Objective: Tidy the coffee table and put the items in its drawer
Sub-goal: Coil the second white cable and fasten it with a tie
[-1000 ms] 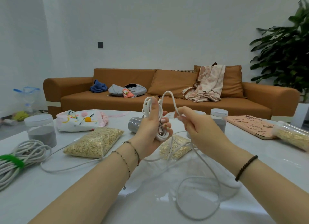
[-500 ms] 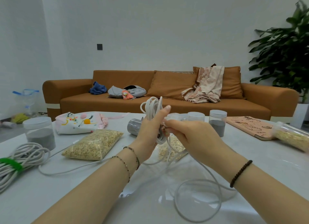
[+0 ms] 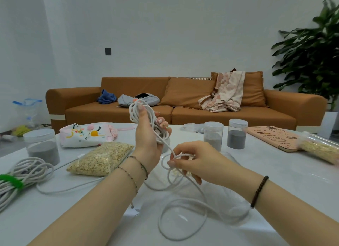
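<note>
My left hand (image 3: 148,137) is raised over the white coffee table (image 3: 275,172) and grips a bundle of coiled white cable (image 3: 136,109), loops sticking up above the thumb. From the bundle a strand runs down to my right hand (image 3: 194,161), which pinches the cable lower and to the right. The loose rest of the cable (image 3: 183,220) lies in loops on the table in front of me. No drawer is in view.
On the table: a second cable coil with a green tie (image 3: 16,176), a bag of oats (image 3: 102,157), jars of grey powder (image 3: 43,146) (image 3: 213,135) (image 3: 237,133), a printed pouch (image 3: 84,135), a pink notebook (image 3: 273,137), an oat-filled tube (image 3: 321,146). An orange sofa (image 3: 183,106) and a plant (image 3: 315,53) stand behind.
My right hand has dropped away from the bundle, down and to the right, drawing out a strand. My left hand has lifted the bundle slightly higher.
</note>
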Demonstrator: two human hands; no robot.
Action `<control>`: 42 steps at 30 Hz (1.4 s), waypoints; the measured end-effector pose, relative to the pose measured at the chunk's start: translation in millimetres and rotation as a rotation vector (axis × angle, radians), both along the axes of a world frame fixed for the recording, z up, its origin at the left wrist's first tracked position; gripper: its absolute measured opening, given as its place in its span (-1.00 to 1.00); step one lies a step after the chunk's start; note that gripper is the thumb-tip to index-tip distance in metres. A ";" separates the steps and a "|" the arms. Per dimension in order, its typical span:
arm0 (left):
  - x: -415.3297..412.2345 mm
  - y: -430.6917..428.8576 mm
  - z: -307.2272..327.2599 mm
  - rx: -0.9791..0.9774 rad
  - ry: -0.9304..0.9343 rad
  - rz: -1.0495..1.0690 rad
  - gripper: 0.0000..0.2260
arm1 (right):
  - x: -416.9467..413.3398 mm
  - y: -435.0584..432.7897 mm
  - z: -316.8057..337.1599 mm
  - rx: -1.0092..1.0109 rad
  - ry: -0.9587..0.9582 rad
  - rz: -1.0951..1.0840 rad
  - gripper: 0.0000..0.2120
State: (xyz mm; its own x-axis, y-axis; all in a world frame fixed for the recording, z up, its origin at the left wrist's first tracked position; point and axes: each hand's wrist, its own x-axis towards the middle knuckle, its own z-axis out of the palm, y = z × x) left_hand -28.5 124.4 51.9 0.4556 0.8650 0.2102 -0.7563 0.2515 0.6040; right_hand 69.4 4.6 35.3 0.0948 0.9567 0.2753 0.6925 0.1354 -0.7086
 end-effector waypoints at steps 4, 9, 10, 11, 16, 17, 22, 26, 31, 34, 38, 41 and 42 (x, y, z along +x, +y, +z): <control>0.8 0.1 -1.6 -0.081 -0.038 -0.107 -0.54 | 1.9 0.2 -2.2 -0.013 -0.085 -0.049 -0.93; 0.8 -3.6 0.0 -0.068 -0.006 -0.194 -0.70 | 5.7 -0.4 -3.7 0.032 -0.438 -0.187 -0.87; 0.9 -4.2 0.4 -0.071 -0.005 -0.209 -0.71 | 6.7 -0.7 -2.8 0.012 -0.425 -0.179 -0.84; 1.0 -4.7 0.4 -0.078 -0.003 -0.221 -0.71 | 8.1 -0.4 -2.7 -0.009 -0.402 -0.167 -0.81; 0.4 -4.0 1.1 -0.097 0.003 -0.253 -0.70 | 17.2 -1.8 3.3 -0.085 -0.215 -0.064 -0.72; 0.5 -4.3 0.9 -0.093 0.010 -0.259 -0.70 | 20.4 -4.3 7.1 -0.103 -0.152 -0.022 -0.70; 4.7 -9.8 -4.4 -0.020 0.099 -0.255 -0.70 | 40.1 -11.1 34.0 0.041 0.197 -0.042 -0.48; 10.3 -17.1 -10.5 0.006 0.178 -0.271 -0.69 | 59.5 -13.9 42.8 0.082 -0.159 -0.415 -0.70; 15.0 -25.4 -16.5 0.074 0.280 -0.318 -0.69 | 66.9 -17.0 29.4 -0.427 -0.612 -0.599 -0.47; 16.6 -28.6 -19.8 0.078 0.313 -0.316 -0.70 | 71.2 -12.2 18.6 -0.551 -0.459 -0.593 -0.40; 18.7 -31.0 -21.8 0.102 0.346 -0.316 -0.70 | 74.8 -12.6 17.6 -0.549 -0.179 -0.541 -0.53; 19.3 -30.7 -22.3 0.120 0.357 -0.315 -0.70 | 75.0 -15.7 27.6 -0.353 -0.062 -0.588 -0.64; 18.3 -29.9 -21.8 0.124 0.354 -0.315 -0.69 | 76.1 -15.6 31.8 -0.264 -0.051 -0.615 -0.62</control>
